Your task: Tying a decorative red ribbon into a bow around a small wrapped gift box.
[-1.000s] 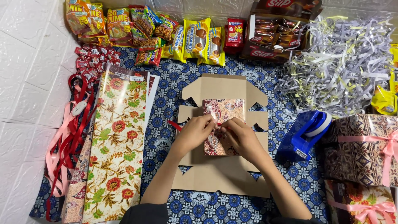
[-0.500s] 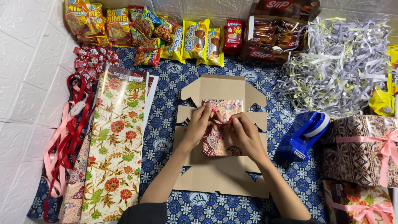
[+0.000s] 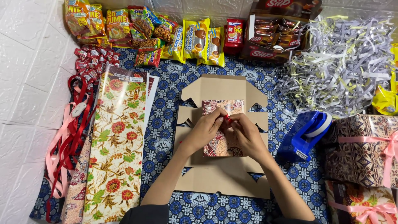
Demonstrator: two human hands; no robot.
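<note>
A flat, unfolded brown cardboard box (image 3: 224,182) lies on a blue patterned cloth. On its middle panel rests a strip of red-and-cream patterned wrapping paper (image 3: 222,107). My left hand (image 3: 205,130) and my right hand (image 3: 246,135) meet over that paper, fingertips pinched together on a small red piece at the paper's middle. What exactly the red piece is cannot be made out. Both forearms reach in from the bottom edge.
A blue tape dispenser (image 3: 304,135) stands right of the box. Wrapped gift boxes with pink bows (image 3: 365,149) sit at the far right. Floral wrapping sheets (image 3: 114,145) and red and pink ribbons (image 3: 66,137) lie left. Snack packets (image 3: 166,35) and shredded paper (image 3: 344,62) line the back.
Both hands have slid up the patterned paper, away from me, and drawn closer until the fingertips meet at its middle.
</note>
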